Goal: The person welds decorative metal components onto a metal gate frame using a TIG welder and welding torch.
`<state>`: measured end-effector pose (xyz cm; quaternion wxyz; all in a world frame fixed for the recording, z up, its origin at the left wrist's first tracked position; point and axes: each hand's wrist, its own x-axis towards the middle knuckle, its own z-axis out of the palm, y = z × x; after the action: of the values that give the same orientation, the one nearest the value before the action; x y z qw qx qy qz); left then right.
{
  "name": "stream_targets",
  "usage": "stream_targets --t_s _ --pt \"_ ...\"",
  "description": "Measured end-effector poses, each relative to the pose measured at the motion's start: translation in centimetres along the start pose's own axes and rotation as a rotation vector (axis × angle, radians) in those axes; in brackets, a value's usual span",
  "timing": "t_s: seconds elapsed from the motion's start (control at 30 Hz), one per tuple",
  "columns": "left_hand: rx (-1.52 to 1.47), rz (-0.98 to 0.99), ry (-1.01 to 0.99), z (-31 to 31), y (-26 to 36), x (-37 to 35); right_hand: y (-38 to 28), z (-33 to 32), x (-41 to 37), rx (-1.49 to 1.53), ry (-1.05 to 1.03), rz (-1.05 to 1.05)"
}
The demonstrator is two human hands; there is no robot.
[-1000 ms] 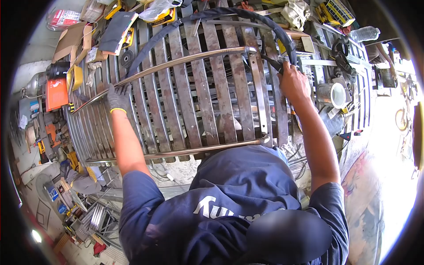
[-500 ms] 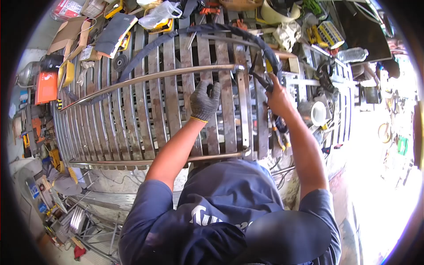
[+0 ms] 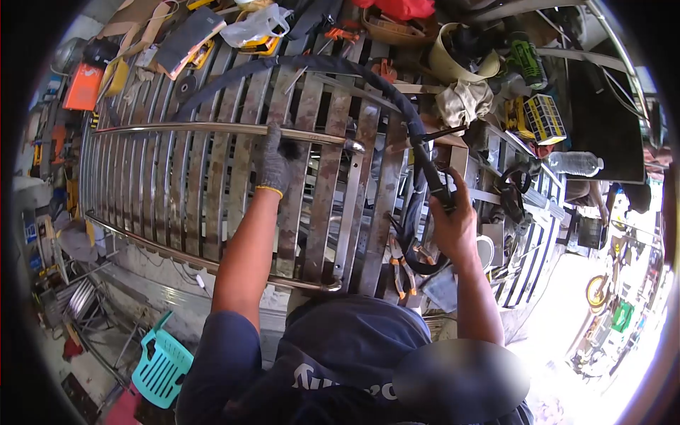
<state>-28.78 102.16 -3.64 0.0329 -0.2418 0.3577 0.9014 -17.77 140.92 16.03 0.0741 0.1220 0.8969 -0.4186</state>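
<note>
My left hand [image 3: 270, 161], in a grey knit glove, is closed on the long shiny metal tube [image 3: 212, 127] at the far side of a frame. A flat bar with holes [image 3: 347, 219] joins this tube to the near metal tube [image 3: 159, 248]. My bare right hand [image 3: 455, 223] grips what looks like a black welding torch [image 3: 427, 164], held to the right of the flat bar. Its thin black end points right, and a sheathed cable [image 3: 322, 64] arcs away across the slats.
The frame rests on a slatted metal bench [image 3: 290, 234]. Orange-handled pliers [image 3: 398, 265] lie near my right forearm. Behind are a cream bucket [image 3: 460, 53], a cloth [image 3: 464, 103], a yellow box [image 3: 544, 119] and a plastic bottle [image 3: 575, 163]. A turquoise chair [image 3: 163, 365] stands lower left.
My left hand has moved left and onto the far tube. My right hand has come nearer my body with the welding torch, which has turned. The view has shifted, bringing the chair into sight.
</note>
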Motion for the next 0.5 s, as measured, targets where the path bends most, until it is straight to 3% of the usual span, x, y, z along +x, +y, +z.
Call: stream_targets --t_s 0.03,0.17,0.4,0.5 --pt "-0.126 -0.022 0.043 1.9 0.2 -0.8 0.2 -0.5 0.5 0.003 -0.007 -0.013" --pt "-0.118 0.058 -0.109 1.3 0.1 -1.3 0.1 -1.6 2.3 -0.043 -0.079 -0.028" --pt "-0.081 0.068 0.000 1.4 0.4 -2.4 1.0 1.4 1.9 -0.004 -0.255 0.164" --pt "-0.018 0.102 0.103 1.5 0.6 -2.7 1.7 2.6 1.9 0.064 -0.210 0.138"
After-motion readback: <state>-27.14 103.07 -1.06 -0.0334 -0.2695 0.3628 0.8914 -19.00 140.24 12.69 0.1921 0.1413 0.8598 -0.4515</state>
